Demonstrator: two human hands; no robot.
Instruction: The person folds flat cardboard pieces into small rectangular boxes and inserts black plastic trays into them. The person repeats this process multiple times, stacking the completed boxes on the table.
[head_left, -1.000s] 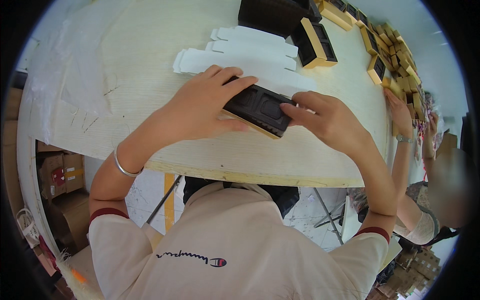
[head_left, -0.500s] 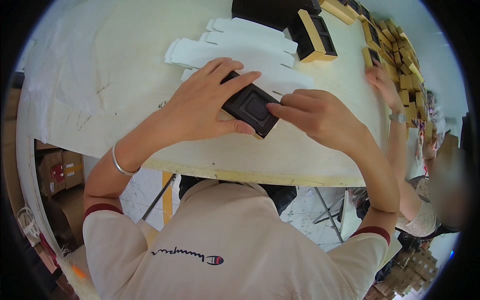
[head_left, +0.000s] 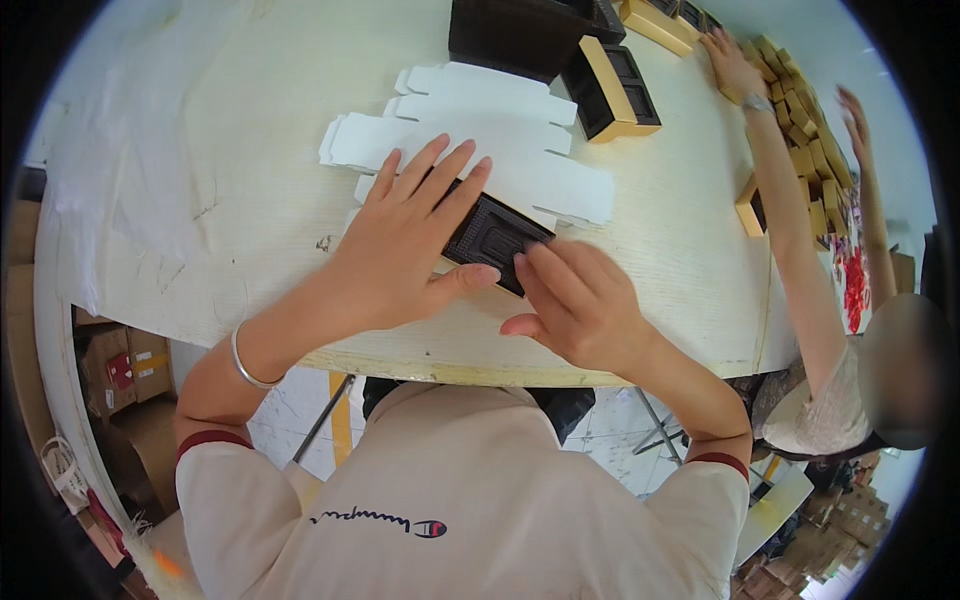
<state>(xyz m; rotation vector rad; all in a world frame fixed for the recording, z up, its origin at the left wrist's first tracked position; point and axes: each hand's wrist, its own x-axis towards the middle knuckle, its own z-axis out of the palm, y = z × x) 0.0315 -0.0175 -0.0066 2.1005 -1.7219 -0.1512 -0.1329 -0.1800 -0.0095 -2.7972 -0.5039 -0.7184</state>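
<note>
A small box with a black moulded insert (head_left: 498,232) lies slanted on the table in front of me, a thin gold edge showing along its near side. My left hand (head_left: 405,235) rests over its left end, fingers spread and thumb along the near side. At the right end, bent fingers of my right hand (head_left: 585,300) touch the insert near its edge, thumb held apart. Slight blur softens those fingertips. Just beyond the hands lies a stack of flat white die-cut card blanks (head_left: 480,130), partly covered by my left fingers.
Behind the blanks stands a large black box (head_left: 515,35), with an open gold-and-black box (head_left: 625,95) to its right. Many gold boxes (head_left: 800,125) are piled at the far right, where a co-worker's arm (head_left: 785,180) reaches over. Clear plastic film (head_left: 130,150) lies at the left.
My left fingers have spread wider on the box. My right hand has come nearer to me, its thumb now apart. The co-worker's hand has moved farther up along the gold boxes.
</note>
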